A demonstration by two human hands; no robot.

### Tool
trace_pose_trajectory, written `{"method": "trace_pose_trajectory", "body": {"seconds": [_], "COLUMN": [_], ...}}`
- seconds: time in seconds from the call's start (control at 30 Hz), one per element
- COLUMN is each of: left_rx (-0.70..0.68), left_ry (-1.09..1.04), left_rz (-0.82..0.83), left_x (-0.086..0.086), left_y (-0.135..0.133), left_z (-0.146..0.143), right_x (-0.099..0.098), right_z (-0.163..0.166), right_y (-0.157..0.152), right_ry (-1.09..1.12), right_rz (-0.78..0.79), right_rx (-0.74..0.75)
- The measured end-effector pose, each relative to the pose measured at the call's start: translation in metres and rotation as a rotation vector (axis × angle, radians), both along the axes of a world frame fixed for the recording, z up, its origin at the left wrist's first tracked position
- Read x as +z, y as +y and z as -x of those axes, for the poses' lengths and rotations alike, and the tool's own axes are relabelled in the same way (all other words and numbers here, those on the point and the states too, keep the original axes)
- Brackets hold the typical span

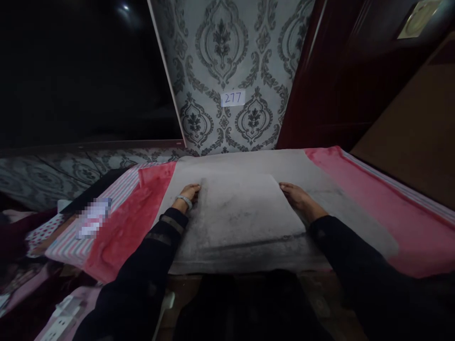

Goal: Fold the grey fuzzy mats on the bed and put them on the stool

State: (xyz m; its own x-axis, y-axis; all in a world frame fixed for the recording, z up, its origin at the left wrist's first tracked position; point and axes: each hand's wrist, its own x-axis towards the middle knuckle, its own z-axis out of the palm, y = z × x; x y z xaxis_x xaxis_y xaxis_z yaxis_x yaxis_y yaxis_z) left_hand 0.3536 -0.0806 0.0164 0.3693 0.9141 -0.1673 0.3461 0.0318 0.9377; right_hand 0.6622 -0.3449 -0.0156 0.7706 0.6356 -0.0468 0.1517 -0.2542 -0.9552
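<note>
A grey cloth (241,213) lies folded on a larger grey sheet (320,175) that covers a pink blanket (128,227) on a table. My left hand (190,193) rests at the folded cloth's far left corner, fingers curled onto its edge, a bracelet on the wrist. My right hand (296,198) lies on the far right corner, fingers pressed down along the edge. Both arms wear dark sleeves.
A patterned grey wall (227,57) with a label reading 277 (232,98) stands behind the table. A dark red door (337,76) is at the right. Striped fabric (106,203) and scattered items lie at the left.
</note>
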Motion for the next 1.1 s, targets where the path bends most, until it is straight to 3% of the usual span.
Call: {"method": "trace_pose_trajectory", "body": {"seconds": [0.13, 0.23, 0.33, 0.47, 0.57, 0.8, 0.97, 1.1], "left_rx": [-0.046, -0.265, -0.424, -0.476, -0.479, -0.493, -0.514, -0.57], "left_ry": [0.053, 0.346, 0.718, 0.915, 0.94, 0.965, 0.956, 0.913], "left_rz": [-0.223, -0.589, -0.836, -0.871, -0.873, -0.867, -0.848, -0.766], "left_x": [0.016, 0.019, 0.005, -0.017, -0.02, -0.011, -0.013, -0.001], "left_y": [-0.01, -0.038, -0.065, -0.076, -0.074, -0.076, -0.077, -0.069], "left_z": [-0.013, -0.028, -0.038, -0.04, -0.039, -0.04, -0.042, -0.04], "right_x": [0.016, 0.024, 0.018, -0.002, -0.006, -0.004, -0.008, 0.006], "right_z": [0.006, 0.047, 0.103, 0.138, 0.121, 0.046, 0.032, 0.037], "right_y": [0.024, 0.056, 0.08, 0.085, 0.075, 0.017, -0.013, -0.013], "right_ry": [-0.246, -0.693, -1.011, -1.136, -1.135, -0.902, -0.796, -0.759], "right_rz": [0.04, 0.14, 0.312, 0.421, 0.473, 0.751, 0.757, 0.753], "right_rx": [0.015, 0.244, 0.43, 0.503, 0.488, 0.259, 0.254, 0.204]}}
